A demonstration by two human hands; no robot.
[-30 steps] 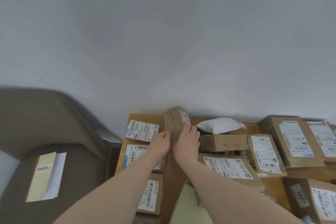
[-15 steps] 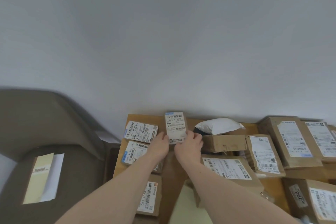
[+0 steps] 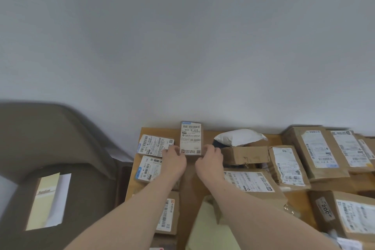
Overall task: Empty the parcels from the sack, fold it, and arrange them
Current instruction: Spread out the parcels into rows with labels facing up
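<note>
A small brown parcel (image 3: 190, 138) with a white label facing up lies at the far edge of the wooden table (image 3: 272, 137), against the wall. My left hand (image 3: 174, 158) holds its near left corner and my right hand (image 3: 210, 158) holds its near right corner. Two labelled parcels (image 3: 155, 145) (image 3: 150, 168) lie just left of it. A third one (image 3: 167, 215) sits nearer me. No sack can be made out for sure.
A white padded bag (image 3: 239, 137) and a brown box (image 3: 245, 155) lie to the right, then several larger labelled parcels (image 3: 316, 152). A pale yellow sheet (image 3: 209, 227) lies between my arms. A dark chair (image 3: 60, 148) with papers (image 3: 48, 201) stands at the left.
The small parcel was standing on edge between my hands. It has been turned label up and laid flat at the table's far edge.
</note>
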